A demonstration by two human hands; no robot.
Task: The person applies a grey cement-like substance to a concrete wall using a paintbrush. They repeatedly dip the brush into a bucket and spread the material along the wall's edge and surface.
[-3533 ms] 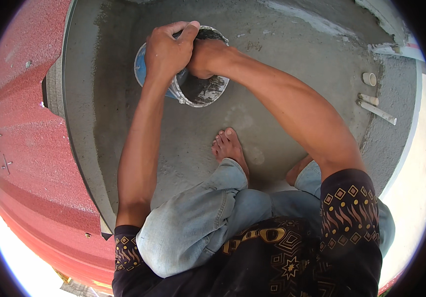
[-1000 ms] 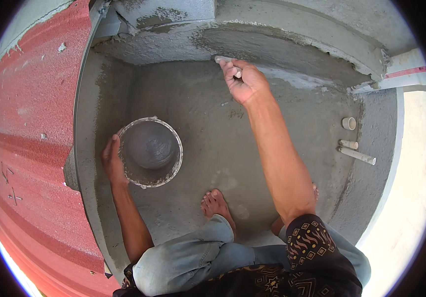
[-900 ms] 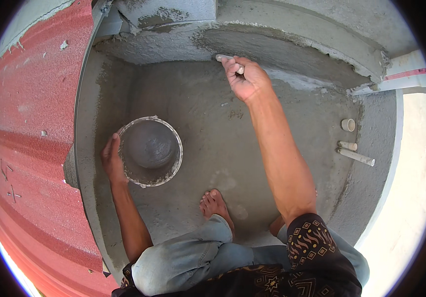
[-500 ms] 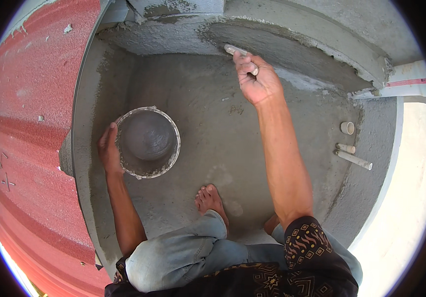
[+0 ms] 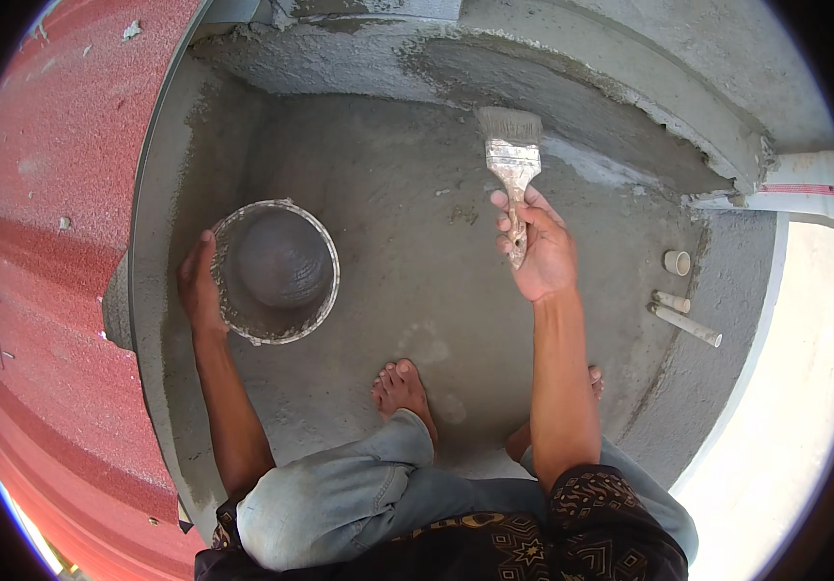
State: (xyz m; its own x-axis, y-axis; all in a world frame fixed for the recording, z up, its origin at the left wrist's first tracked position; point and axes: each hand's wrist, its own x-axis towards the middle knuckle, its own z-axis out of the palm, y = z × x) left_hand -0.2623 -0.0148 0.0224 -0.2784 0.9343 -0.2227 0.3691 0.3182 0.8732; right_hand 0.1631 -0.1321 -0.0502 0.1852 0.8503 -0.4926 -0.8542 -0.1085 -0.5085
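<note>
In my right hand (image 5: 545, 254) is a flat paintbrush (image 5: 512, 160), its handle between fingers and thumb. The brush points away from me, its bristles coated grey, its ferrule and handle crusted with dried splashes. My left hand (image 5: 202, 288) grips the left rim of a round bucket (image 5: 333, 290), the fingers partly hidden by its wall. Grey slurry (image 5: 283, 261) lies inside the bucket. Beyond the brush runs a low cement wall (image 5: 572, 111), coated darker in part and paler along its lower right.
Three short pipe stubs (image 5: 686, 326) stick out near the right edge of the grey cement floor (image 5: 398, 223). A red corrugated metal sheet (image 5: 59, 252) borders the left. A white pipe (image 5: 804, 184) lies at the far right. My bare feet (image 5: 404, 392) stand on the floor.
My right hand has drawn back from the far wall and turned, bringing the brush's broad side into view. The bucket and my left hand appear slightly farther left.
</note>
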